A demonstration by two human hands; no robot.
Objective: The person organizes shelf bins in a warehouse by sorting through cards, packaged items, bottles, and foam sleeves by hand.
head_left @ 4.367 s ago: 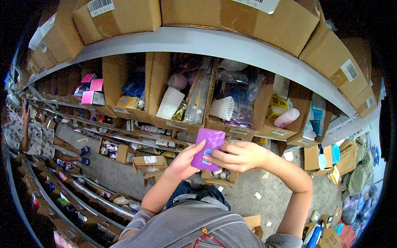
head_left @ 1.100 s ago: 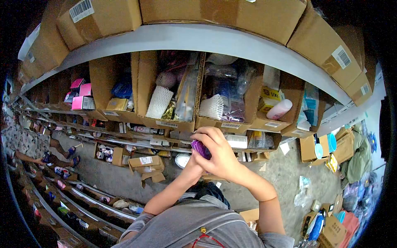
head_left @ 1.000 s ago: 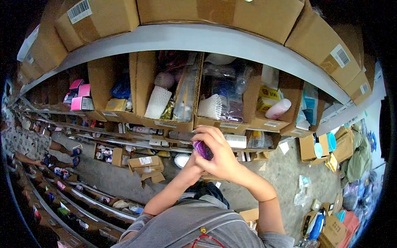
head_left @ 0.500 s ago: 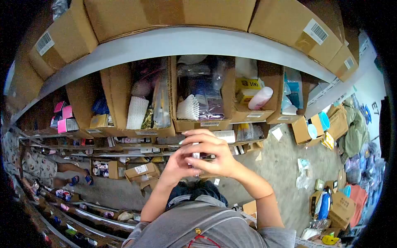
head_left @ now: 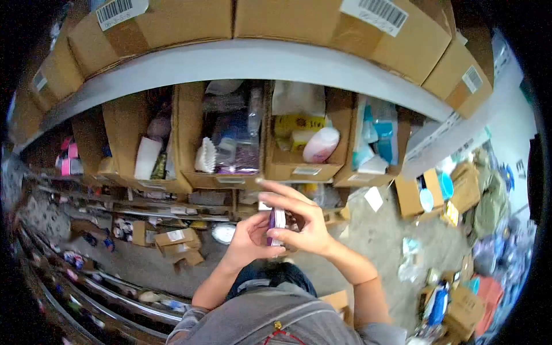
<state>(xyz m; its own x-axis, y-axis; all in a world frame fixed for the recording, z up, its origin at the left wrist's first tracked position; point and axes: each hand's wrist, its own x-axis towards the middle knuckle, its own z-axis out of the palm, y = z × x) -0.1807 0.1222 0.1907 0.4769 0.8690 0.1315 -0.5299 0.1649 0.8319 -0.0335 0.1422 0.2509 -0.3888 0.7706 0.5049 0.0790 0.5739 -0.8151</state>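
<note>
A small purple and white box [head_left: 278, 221] is held upright between my two hands, in front of my chest. My left hand [head_left: 248, 240] is closed on its left side, with the thumb along the lower edge. My right hand [head_left: 306, 225] grips the right side with the thumb and bent fingers, while its upper fingers stretch over the top. Just beyond my fingertips stands a shelf of open cardboard bins. The nearest bin [head_left: 231, 180] holds bagged goods and white foam netting. A pink and white bottle [head_left: 321, 145] and yellow packs [head_left: 299, 123] lie in the bin to its right.
Closed cartons [head_left: 339, 23] line the shelf above. Cardboard boxes [head_left: 464, 310], plastic bags and clothing crowd the floor at right. Lower shelf rails [head_left: 132, 305] run along the left. Another person's legs [head_left: 43, 218] are blurred at far left.
My view has shifted to the right along the shelf, so the bins appear further left. The box between my hands has turned and now shows its purple side.
</note>
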